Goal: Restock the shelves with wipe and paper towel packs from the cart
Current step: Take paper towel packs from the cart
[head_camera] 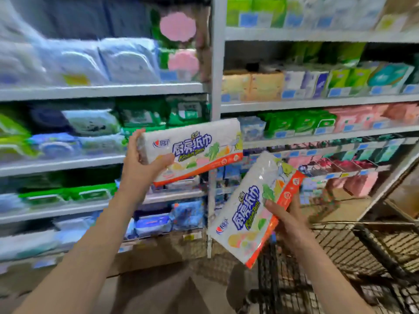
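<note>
My left hand (142, 162) grips the left end of a white paper towel pack (199, 150) with blue lettering and an orange strip, held up level in front of the left shelf unit (102, 89). My right hand (284, 214) holds a second, identical paper towel pack (251, 214) by its lower right edge, tilted steeply, above the near left corner of the wire cart (353, 243). Both packs are in the air, clear of the shelves.
Two grey shelf units meet at an upright post (216, 64). Their shelves hold rows of green, blue, white and pink wipe and tissue packs. The black wire cart stands at the lower right, close to the right shelf unit. Brown floor lies below.
</note>
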